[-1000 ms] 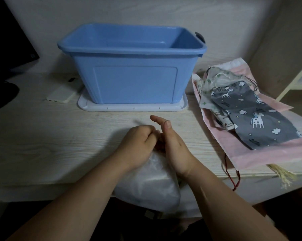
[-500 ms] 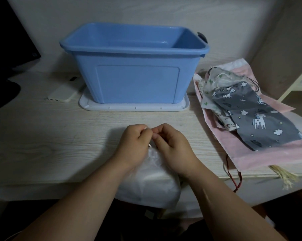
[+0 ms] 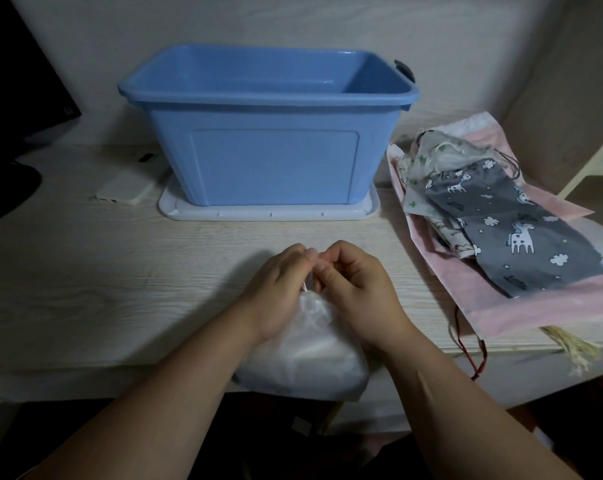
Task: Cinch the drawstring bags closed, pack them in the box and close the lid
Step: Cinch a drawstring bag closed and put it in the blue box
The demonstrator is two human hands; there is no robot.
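This looks like a desk in a home, probably a bedroom or study corner. A pale wood-grain desk [image 3: 85,289] stands against a plain whitish wall [image 3: 293,19]. A dark monitor [image 3: 16,81] on its stand sits at the left edge, with a phone [image 3: 127,188] in a light case lying near it. The household items suit a private room: a blue plastic storage box [image 3: 272,164] standing on its white lid [image 3: 269,213], and a heap of soft pouches, among them a grey unicorn-print drawstring bag [image 3: 522,237] on a pink bag [image 3: 535,313]. A pale shelf frame [image 3: 598,157] shows at the right.
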